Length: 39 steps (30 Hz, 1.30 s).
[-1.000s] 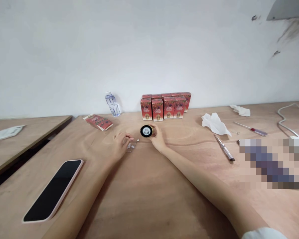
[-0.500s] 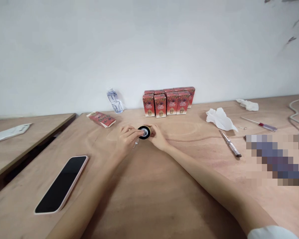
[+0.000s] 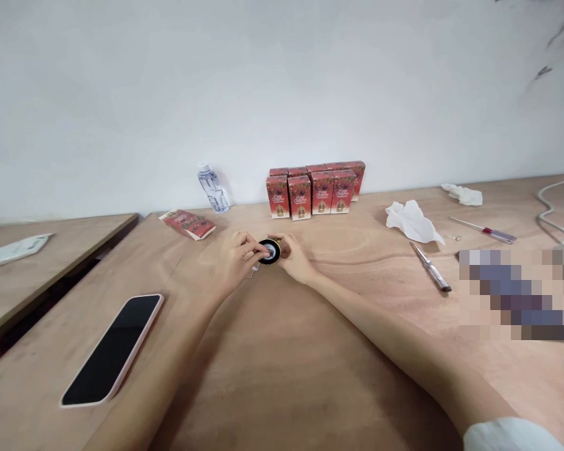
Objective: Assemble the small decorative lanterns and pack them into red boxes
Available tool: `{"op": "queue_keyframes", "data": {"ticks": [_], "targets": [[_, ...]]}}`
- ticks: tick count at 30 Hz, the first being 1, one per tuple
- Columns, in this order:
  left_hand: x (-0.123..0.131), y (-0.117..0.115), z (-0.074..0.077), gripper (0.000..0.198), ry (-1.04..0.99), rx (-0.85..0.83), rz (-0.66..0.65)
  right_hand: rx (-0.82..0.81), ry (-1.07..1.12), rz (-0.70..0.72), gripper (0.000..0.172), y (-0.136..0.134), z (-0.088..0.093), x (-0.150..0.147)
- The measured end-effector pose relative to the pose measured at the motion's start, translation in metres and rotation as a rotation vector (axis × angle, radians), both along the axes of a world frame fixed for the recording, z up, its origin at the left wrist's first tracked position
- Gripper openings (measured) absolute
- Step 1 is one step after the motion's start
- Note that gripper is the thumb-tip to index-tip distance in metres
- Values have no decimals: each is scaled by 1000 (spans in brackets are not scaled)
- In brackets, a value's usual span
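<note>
A small round object (image 3: pixel 276 250) with a black rim, a pale centre and a gold edge is held above the table in my right hand (image 3: pixel 295 260), whose fingers curl round its right side. Its open-looking face is turned toward me. My left hand (image 3: pixel 237 260) has thumb and fingertips pinched together at the pale centre; what they grip there is too small to make out. Just under the left fingers shows a little whitish, wire-like piece (image 3: pixel 252 270), partly hidden by the hand.
Several red printed boxes (image 3: pixel 301 197) stand by the wall, beside a water bottle (image 3: pixel 213 190). A flattened red box (image 3: pixel 188 224) and a phone (image 3: pixel 113 351) lie left. On the right are crumpled tissue (image 3: pixel 413 221), two screwdrivers (image 3: pixel 431 268) (image 3: pixel 491 233) and a white cable (image 3: pixel 549 207).
My left fingertips have shifted slightly on the face of the round object, which stays in my right hand. The whole view has drifted a little.
</note>
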<state>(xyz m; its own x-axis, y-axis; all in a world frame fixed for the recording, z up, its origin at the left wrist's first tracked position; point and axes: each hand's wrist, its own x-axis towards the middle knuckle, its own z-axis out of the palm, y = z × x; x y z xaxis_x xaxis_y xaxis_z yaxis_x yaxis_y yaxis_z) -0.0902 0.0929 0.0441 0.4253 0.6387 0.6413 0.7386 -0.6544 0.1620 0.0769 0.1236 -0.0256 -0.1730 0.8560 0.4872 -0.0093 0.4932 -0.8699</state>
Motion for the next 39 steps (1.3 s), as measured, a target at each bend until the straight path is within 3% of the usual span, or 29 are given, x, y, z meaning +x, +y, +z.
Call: {"op": "queue_keyframes", "data": {"ticks": [11,23,30,39], "targets": [[2,-2,4,18,57,87,21,4,1,-30,48,0,0,1],[1,-3,9,16,287,206,21,61,-62,-126,48,-4,4,3],[3,-6,9,13,460,399,1,69,-66,-124,51,-4,4,3],[7,-8,7,8,441,468,46,94,-56,-131,51,-4,4,3]]}}
